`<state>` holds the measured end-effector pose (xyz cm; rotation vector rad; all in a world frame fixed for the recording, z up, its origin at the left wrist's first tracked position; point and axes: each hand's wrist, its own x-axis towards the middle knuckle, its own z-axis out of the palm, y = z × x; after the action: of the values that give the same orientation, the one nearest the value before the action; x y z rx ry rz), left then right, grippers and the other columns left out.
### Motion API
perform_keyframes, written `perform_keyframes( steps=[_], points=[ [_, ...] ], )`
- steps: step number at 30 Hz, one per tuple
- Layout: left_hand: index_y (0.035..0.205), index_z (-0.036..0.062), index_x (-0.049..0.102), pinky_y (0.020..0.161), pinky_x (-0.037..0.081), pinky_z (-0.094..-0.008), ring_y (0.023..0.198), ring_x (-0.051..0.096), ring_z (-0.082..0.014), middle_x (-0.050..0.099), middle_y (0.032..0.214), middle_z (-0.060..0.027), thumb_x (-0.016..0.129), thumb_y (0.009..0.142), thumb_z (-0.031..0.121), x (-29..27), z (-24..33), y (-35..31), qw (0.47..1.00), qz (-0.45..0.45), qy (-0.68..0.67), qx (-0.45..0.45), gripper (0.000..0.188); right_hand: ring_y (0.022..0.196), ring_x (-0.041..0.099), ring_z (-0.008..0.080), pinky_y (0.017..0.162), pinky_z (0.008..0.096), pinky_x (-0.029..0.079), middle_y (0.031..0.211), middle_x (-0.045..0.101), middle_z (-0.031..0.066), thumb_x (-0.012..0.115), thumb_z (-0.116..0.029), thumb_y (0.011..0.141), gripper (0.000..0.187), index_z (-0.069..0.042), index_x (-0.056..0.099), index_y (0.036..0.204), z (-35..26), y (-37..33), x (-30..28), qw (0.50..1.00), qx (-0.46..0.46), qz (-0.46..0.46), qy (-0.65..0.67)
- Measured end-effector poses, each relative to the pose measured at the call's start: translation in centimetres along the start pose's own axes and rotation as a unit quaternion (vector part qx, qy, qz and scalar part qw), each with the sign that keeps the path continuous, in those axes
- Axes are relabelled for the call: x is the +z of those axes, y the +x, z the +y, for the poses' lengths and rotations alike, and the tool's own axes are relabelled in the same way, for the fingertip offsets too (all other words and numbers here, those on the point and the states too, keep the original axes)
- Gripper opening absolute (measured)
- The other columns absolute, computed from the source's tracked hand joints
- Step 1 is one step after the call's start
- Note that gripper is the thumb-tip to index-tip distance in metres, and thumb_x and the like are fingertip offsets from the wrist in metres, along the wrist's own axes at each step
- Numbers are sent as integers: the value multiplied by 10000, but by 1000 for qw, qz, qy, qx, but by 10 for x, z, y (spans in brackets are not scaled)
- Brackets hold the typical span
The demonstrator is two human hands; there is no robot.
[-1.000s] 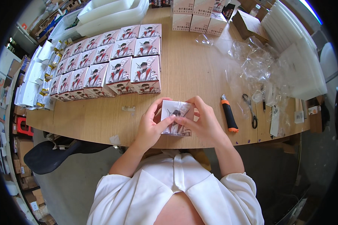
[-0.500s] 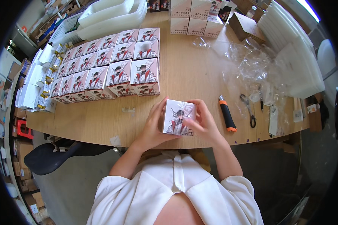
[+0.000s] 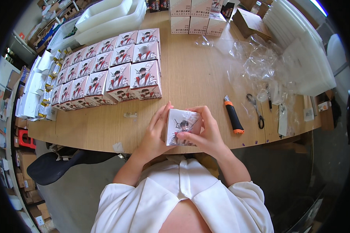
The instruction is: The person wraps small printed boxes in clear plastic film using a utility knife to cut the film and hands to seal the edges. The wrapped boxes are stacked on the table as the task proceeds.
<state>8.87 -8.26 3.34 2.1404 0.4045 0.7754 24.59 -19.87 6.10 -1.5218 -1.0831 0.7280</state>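
Note:
A small white and pink carton (image 3: 179, 120) with a printed figure on its face is held between my two hands at the table's near edge, in front of my shirt. My left hand (image 3: 154, 133) grips its left side, fingers along the edge and palm beneath. Around the right side closes my right hand (image 3: 210, 130), its thumb lying across the printed face. The carton has a glossy sheen, like clear film; its underside is hidden.
Rows of similar printed cartons (image 3: 118, 79) stand at the left, beside opened white boxes (image 3: 35, 87). To the right lie an orange and black utility knife (image 3: 233, 116), scissors (image 3: 256, 111) and crumpled clear film (image 3: 260, 58). Paler cartons (image 3: 180, 25) are stacked at the back.
The carton has come slightly nearer to me and tilted a little. My right thumb has slid left and down across its face. The whole view has shifted slightly.

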Motion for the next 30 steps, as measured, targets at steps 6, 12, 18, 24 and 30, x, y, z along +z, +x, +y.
perform_keyframes(
  steps=[6,12,18,24,30],
  points=[
    [1504,1,261,1079,403,-414,1342,430,-356,387,1471,-203,884,615,106,-3,-5,7,999,-32,-26,-1,1091,884,633,167,806,311,522,973,641,116,778,-138,833,437,5,530,1163,5,11,-7,999,43,14,21],
    [1524,8,215,1103,357,-375,1363,405,-259,353,1501,-174,937,586,138,9,-28,-1,977,-4,-184,-106,1191,1129,558,302,948,425,455,1223,560,185,709,-106,859,484,-18,507,1290,29,0,-44,924,-58,167,-340],
    [1536,9,193,1140,295,-380,1402,348,-245,348,1509,-146,876,682,194,2,-32,2,838,13,-525,-151,1109,1191,491,372,971,437,437,1279,514,203,636,-43,868,520,-61,475,1362,53,-25,-76,817,143,130,-543],
    [1462,-5,351,1117,320,-364,1317,431,-224,471,1383,-129,742,740,123,-9,-22,16,835,0,-498,-234,831,1008,563,306,868,363,476,1258,545,188,506,32,916,540,-84,426,1436,50,-27,-88,885,15,154,-439],
    [1411,-10,428,1102,341,-357,1256,477,-206,526,1305,-116,748,716,91,-12,-26,18,833,1,-497,-245,772,900,608,104,796,255,495,1179,630,104,416,143,862,524,13,500,1363,-22,-14,-89,997,1,-65,39]
  ],
)
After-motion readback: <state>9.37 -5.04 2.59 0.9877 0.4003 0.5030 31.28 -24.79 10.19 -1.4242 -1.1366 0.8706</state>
